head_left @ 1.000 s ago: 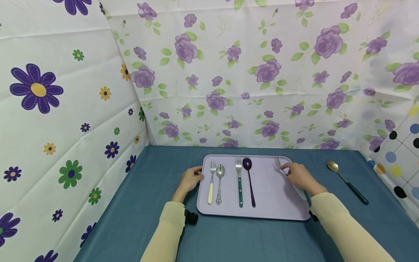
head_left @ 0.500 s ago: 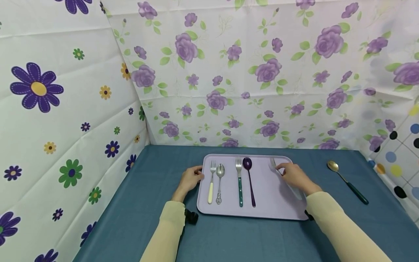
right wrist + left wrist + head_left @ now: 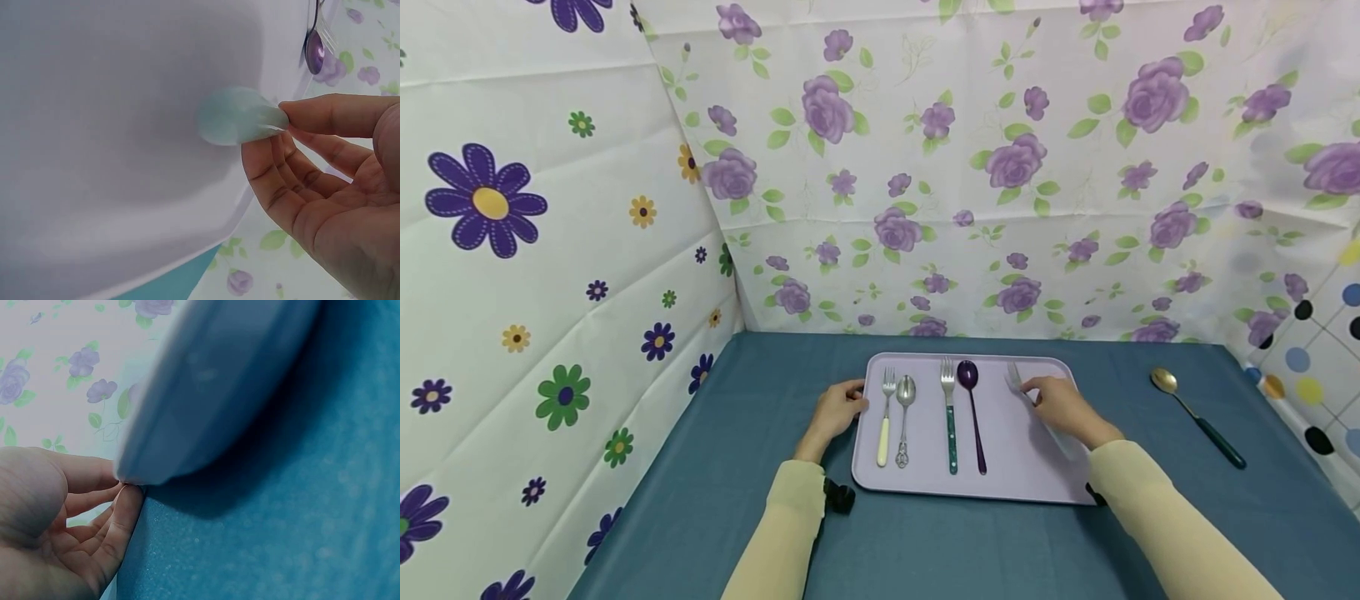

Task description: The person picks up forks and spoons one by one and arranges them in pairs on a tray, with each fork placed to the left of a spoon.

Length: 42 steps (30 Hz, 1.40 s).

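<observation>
In the head view, a pale lilac tray [image 3: 917, 482] lies on the table. At its left rim is my left hand [image 3: 837, 410], thumb and fingers pinching the edge; the left wrist view shows the tray's side [image 3: 206, 381] at the fingertips. My right hand [image 3: 1066, 408] pinches a fork [image 3: 1013, 375] over the tray's right part, tines pointing away. The fork's pale bluish handle [image 3: 231, 115] sticks out between thumb and fingers in the right wrist view. Left of it on the tray lie a purple spoon [image 3: 967, 375], a green-handled fork [image 3: 951, 437], a silver spoon [image 3: 906, 392] and a yellow-handled fork [image 3: 882, 442].
Right of the tray, a gold spoon with a dark green handle [image 3: 1219, 442] lies on the blue tablecloth [image 3: 760, 367]. Flower-printed sheets [image 3: 865, 167] hang behind and at the left. A dotted sheet [image 3: 1318, 367] stands at the right.
My right hand has moved left across the tray with the fork, toward the purple spoon. The left hand stays at the tray's left rim, and the other cutlery has not moved.
</observation>
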Available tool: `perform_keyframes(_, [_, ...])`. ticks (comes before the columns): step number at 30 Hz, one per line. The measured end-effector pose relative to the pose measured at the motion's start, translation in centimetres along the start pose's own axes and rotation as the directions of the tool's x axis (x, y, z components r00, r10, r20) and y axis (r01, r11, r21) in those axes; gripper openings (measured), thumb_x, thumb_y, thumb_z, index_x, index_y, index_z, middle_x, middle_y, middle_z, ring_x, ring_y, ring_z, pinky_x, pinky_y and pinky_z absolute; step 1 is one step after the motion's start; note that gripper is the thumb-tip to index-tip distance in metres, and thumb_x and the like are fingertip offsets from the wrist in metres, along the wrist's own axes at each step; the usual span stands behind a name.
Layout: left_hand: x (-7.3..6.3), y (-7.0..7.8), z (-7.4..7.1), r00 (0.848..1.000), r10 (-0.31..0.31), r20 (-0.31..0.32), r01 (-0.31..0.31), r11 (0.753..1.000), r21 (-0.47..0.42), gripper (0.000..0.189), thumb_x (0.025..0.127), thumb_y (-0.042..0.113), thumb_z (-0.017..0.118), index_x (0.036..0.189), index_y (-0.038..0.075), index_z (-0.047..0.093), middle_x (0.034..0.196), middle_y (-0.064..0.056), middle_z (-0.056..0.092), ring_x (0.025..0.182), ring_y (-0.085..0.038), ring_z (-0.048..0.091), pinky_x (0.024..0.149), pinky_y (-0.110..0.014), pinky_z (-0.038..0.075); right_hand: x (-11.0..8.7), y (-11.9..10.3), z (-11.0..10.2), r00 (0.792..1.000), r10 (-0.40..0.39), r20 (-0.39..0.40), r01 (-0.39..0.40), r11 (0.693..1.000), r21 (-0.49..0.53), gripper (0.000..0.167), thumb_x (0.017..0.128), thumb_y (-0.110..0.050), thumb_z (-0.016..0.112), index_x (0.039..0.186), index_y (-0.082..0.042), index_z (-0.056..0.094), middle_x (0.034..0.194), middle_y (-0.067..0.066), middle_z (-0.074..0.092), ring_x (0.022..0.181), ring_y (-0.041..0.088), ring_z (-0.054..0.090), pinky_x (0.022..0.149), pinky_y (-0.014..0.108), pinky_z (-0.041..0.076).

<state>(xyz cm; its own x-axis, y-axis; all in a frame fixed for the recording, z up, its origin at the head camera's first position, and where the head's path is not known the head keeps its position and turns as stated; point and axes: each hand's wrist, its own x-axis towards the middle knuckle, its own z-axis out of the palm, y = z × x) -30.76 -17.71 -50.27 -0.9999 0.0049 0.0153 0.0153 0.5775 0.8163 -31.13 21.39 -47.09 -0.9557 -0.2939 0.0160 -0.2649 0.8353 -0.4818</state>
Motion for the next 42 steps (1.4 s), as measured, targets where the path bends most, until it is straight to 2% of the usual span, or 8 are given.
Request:
perform_keyframes(8, [0.0, 0.0, 0.1, 1.000, -0.009, -0.003, 0.009, 1.000, 0.010, 0.044, 0.097, 0.005, 0.067, 0.141, -0.001, 0.063, 0.095, -0.007, 0.067, 0.081, -0.016, 0.062, 0.075, -0.034, 0.054, 0.4, -0.8, 0.8, 0.999, 0.039, 0.018, -0.039, 0.999, -0.016, 0.041, 0.082, 0.011, 0.056, 0.121, 0.011, 0.070, 0.093, 0.022, 0.073, 0.074, 0.024, 0.062, 0.066, 0.040, 0.054])
perform_keyframes(15, [-0.1, 0.1, 0.0, 1.000, -0.015, 0.000, 0.015, 1.000, 0.000, 0.045, 0.097, 0.005, 0.068, 0.141, -0.001, 0.063, 0.096, -0.007, 0.067, 0.081, -0.016, 0.062, 0.076, -0.034, 0.054, 0.7, -1.8, 1.2, 0.999, 0.039, 0.034, -0.039, 0.999, -0.009, 0.041, 0.083, 0.013, 0.054, 0.121, 0.014, 0.068, 0.110, 0.031, 0.070, 0.082, 0.029, 0.063, 0.074, 0.044, 0.056])
perform_keyframes(25, [0.2, -0.1, 0.1, 1.000, -0.010, 0.006, 0.010, 1.000, 0.001, 0.045, 0.097, 0.006, 0.068, 0.141, 0.000, 0.063, 0.095, -0.006, 0.066, 0.081, -0.016, 0.062, 0.074, -0.033, 0.054, 1.0, -2.5, 1.6, 0.993, 0.106, 0.056, -0.105, 0.994, -0.018, 0.046, 0.083, 0.013, 0.052, 0.127, 0.017, 0.065, 0.124, 0.036, 0.065, 0.083, 0.031, 0.061, 0.070, 0.041, 0.056])
perform_keyframes(28, [0.3, -0.2, 0.1, 1.000, -0.014, 0.004, 0.014, 1.000, 0.000, 0.045, 0.098, 0.007, 0.067, 0.142, 0.001, 0.063, 0.095, -0.006, 0.066, 0.081, -0.016, 0.062, 0.074, -0.033, 0.053, 1.1, -2.9, 1.7, 0.993, 0.109, 0.051, -0.107, 0.994, -0.026, 0.044, 0.085, 0.011, 0.053, 0.126, 0.017, 0.065, 0.117, 0.035, 0.067, 0.078, 0.030, 0.061, 0.066, 0.039, 0.055])
perform_keyframes(31, [0.3, -0.2, 0.1, 1.000, -0.014, 0.004, 0.014, 1.000, 0.002, 0.045, 0.098, 0.006, 0.067, 0.142, 0.001, 0.063, 0.095, -0.006, 0.066, 0.081, -0.016, 0.062, 0.074, -0.033, 0.053, 1.1, -3.1, 1.9, 0.991, 0.127, 0.044, -0.127, 0.992, -0.011, 0.040, 0.084, 0.011, 0.053, 0.120, 0.015, 0.069, 0.099, 0.029, 0.070, 0.068, 0.026, 0.061, 0.058, 0.035, 0.053])
perform_keyframes(36, [0.3, -0.3, 0.1, 1.000, -0.010, 0.003, 0.010, 1.000, 0.002, 0.045, 0.097, 0.006, 0.068, 0.141, 0.001, 0.064, 0.095, -0.005, 0.066, 0.081, -0.015, 0.062, 0.074, -0.033, 0.054, 1.2, -3.2, 2.3, 0.988, 0.151, 0.032, -0.151, 0.988, 0.006, 0.020, 0.083, 0.011, 0.052, 0.086, 0.002, 0.070, 0.069, 0.013, 0.058, 0.056, 0.022, 0.057, 0.050, 0.029, 0.046])
perform_keyframes(39, [0.4, -0.3, 0.1, 1.000, -0.010, 0.003, 0.010, 1.000, 0.000, 0.045, 0.097, 0.006, 0.068, 0.141, 0.001, 0.064, 0.095, -0.005, 0.066, 0.081, -0.015, 0.062, 0.074, -0.033, 0.054, 1.2, -3.3, 2.4, 0.990, 0.141, 0.015, -0.141, 0.990, -0.005, 0.018, 0.081, 0.012, 0.052, 0.074, -0.001, 0.063, 0.066, 0.011, 0.056, 0.056, 0.022, 0.056, 0.049, 0.029, 0.045])
perform_keyframes(42, [0.4, -0.3, 0.0, 1.000, -0.010, 0.003, 0.010, 1.000, -0.002, 0.045, 0.097, 0.006, 0.068, 0.141, 0.001, 0.063, 0.095, -0.005, 0.066, 0.081, -0.015, 0.062, 0.075, -0.033, 0.055, 1.2, -3.7, 2.3, 0.989, 0.148, 0.011, -0.148, 0.989, -0.006, 0.018, 0.081, 0.012, 0.052, 0.074, 0.000, 0.064, 0.068, 0.013, 0.058, 0.056, 0.024, 0.057, 0.048, 0.030, 0.047])
